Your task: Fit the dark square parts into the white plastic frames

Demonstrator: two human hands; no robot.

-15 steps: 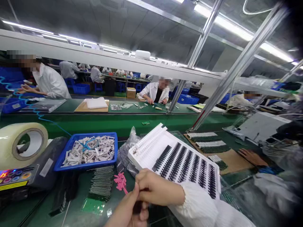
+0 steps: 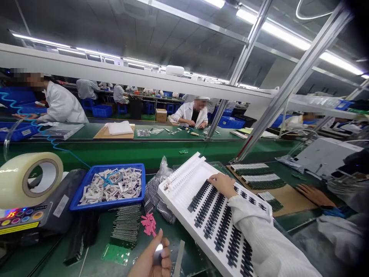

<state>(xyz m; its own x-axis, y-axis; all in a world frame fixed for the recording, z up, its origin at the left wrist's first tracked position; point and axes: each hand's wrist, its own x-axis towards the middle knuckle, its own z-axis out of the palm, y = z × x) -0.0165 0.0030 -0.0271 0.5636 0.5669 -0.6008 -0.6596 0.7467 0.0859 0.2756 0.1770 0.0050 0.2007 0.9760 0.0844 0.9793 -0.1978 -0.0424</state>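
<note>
My right hand (image 2: 223, 185) reaches over the white foam tray (image 2: 179, 209), its fingers pinched at the far end of the first row of small black parts (image 2: 199, 196). The fingertips touch the last part there. Several more rows fill the tray, partly covered by my right sleeve. Low in the view, my left hand (image 2: 155, 257) curls its fingers around a small dark piece with a bright, shiny face (image 2: 158, 249); its kind is not clear. Just beyond the left thumb lies a pile of pink strips (image 2: 148, 224). A pale flat strip (image 2: 179, 258) lies right of the left hand.
A blue bin (image 2: 77, 206) holds white plastic pieces. Beside it are a tape roll (image 2: 27, 179), stacked boards (image 2: 126, 227) and a green circuit board (image 2: 115, 254). Striped bagged material (image 2: 157, 200) touches the tray's left side. A co-worker's hand (image 2: 315, 195) rests on cardboard at right.
My right hand has left my left hand and moved up and right to the black parts in the tray. My left hand stays low, with the small dark piece now showing in it.
</note>
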